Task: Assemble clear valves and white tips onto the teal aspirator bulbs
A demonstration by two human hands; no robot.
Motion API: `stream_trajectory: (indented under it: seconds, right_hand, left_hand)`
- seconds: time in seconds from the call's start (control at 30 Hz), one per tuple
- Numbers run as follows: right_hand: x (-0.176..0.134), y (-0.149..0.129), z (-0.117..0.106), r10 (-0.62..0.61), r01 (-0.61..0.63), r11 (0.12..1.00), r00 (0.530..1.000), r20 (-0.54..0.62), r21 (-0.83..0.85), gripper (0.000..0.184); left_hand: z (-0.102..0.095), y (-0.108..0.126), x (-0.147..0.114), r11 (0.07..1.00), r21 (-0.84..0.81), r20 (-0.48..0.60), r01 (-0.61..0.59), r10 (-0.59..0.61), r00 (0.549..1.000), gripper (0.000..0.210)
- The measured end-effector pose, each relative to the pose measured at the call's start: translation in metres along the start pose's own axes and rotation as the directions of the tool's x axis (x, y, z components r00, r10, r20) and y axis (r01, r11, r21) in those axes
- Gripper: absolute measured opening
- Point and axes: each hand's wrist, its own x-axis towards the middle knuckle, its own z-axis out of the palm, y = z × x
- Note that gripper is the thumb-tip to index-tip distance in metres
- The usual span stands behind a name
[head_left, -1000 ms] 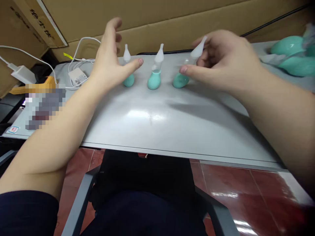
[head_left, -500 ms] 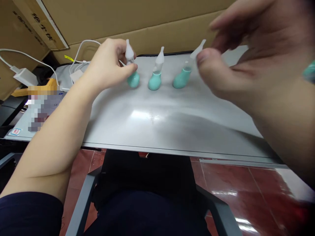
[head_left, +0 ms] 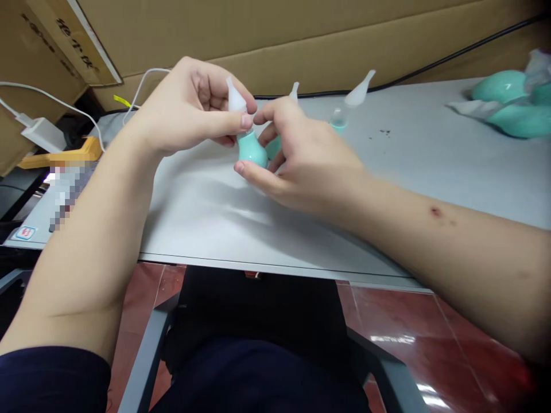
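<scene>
Bench (head_left: 430, 166), surveyed L to R. L edge: white charger (head_left: 45, 133) and orange strip (head_left: 81, 150) w/ cable; sticker (head_left: 26, 232) nr. near-L corner. Clear of the handling area.

L hand (head_left: 202, 109): grasping. Thumb and fingers pinch the held bulb (head_left: 252, 152) at its upper part, where white nozzle (head_left: 235, 98) meets clear neck (head_left: 246, 134). Bulb is over the mid-L part of bench, between far and near edges, nozzle up and leaning L. Appears raised off the surface; underside partly behind thumb, contact not confirmed.

Handling, assessed: prob. v. light, hollow. Teal body looks soft, rubbery, prone to dent under pressure; gloss suggests some slip if fingers are damp. Neck prob. stiffer, nozzle tip thin and likely to bend. Low breakage risk; chief risk is twisting or popping the joint. Rec. hold: neck for a firm grip, broad lower body for support, tip left alone.

R hand (head_left: 297, 146): curled about body of same bulb, thumb under its lower L side, fingers on R. Whether it bears pressure or merely cups: cannot tell.

Second bulb (head_left: 274, 148): just beside, mostly hidden by R hand; only a teal patch and nozzle end visible. Third bulb (head_left: 338, 127): further R, toward far edge, nozzle tilted R, base hidden.

Dark specks (head_left: 384, 132) R of it. Wrapped teal bulbs (head_left: 516, 120) nr. far edge, R end, lying in clear film, well apart from hands.
</scene>
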Motion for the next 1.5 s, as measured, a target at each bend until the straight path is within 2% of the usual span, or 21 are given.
stream_trajectory:
  seconds: [0.17, 0.37, 0.47, 0.57, 0.77, 0.9, 1.03, 1.13, 1.33, 1.5]
  right_hand:
    - [-0.004, 0.009, 0.013, -0.013, 0.012, 0.998, 1.000, 0.017, 0.064, 0.028]
    - [0.000, 0.013, 0.015, 0.029, -0.044, 0.974, 0.997, 0.071, 0.220, 0.029]
    - [0.003, 0.016, 0.017, 0.051, -0.090, 0.937, 0.991, 0.123, 0.338, 0.030]
    - [0.005, 0.018, 0.018, 0.081, -0.141, 0.910, 0.983, 0.167, 0.390, 0.034]
    - [0.006, 0.015, 0.013, 0.107, -0.146, 0.948, 0.983, 0.148, 0.284, 0.048]
    - [0.005, 0.017, 0.014, 0.060, -0.092, 0.964, 0.989, 0.132, 0.250, 0.039]
    - [0.005, 0.020, 0.017, -0.034, 0.007, 0.963, 0.995, 0.096, 0.270, 0.027]
    - [0.005, 0.022, 0.018, -0.049, 0.024, 0.966, 0.995, 0.092, 0.257, 0.025]
    - [0.002, 0.024, 0.016, -0.047, 0.023, 0.984, 0.990, 0.133, 0.176, 0.029]
    - [0.004, 0.025, 0.013, -0.095, 0.065, 0.979, 0.984, 0.150, 0.193, 0.024]
  left_hand:
    - [0.001, 0.000, 0.000, 0.997, 0.074, 0.056, 0.031, -0.035, 0.998, 0.084]
    - [-0.001, -0.028, 0.003, 0.997, 0.072, 0.131, -0.005, -0.004, 0.991, 0.091]
    - [0.002, -0.039, 0.005, 0.999, 0.029, 0.159, -0.029, 0.024, 0.987, 0.084]
    - [0.007, -0.038, 0.006, 1.000, 0.013, 0.147, -0.004, 0.002, 0.989, 0.071]
    - [0.020, -0.017, 0.002, 0.995, 0.030, 0.059, 0.094, -0.096, 0.994, 0.053]
    - [0.026, -0.003, -0.001, 0.988, -0.001, 0.041, 0.154, -0.154, 0.987, 0.032]
    - [0.027, 0.002, -0.001, 0.979, 0.142, 0.093, 0.149, -0.163, 0.982, 0.048]
    - [0.029, 0.004, 0.001, 0.978, 0.156, 0.104, 0.139, -0.156, 0.982, 0.054]
    - [0.036, 0.010, 0.003, 0.975, 0.037, 0.089, 0.219, -0.221, 0.971, 0.056]
    - [0.039, 0.008, 0.004, 0.950, -0.104, 0.112, 0.295, -0.284, 0.952, 0.052]
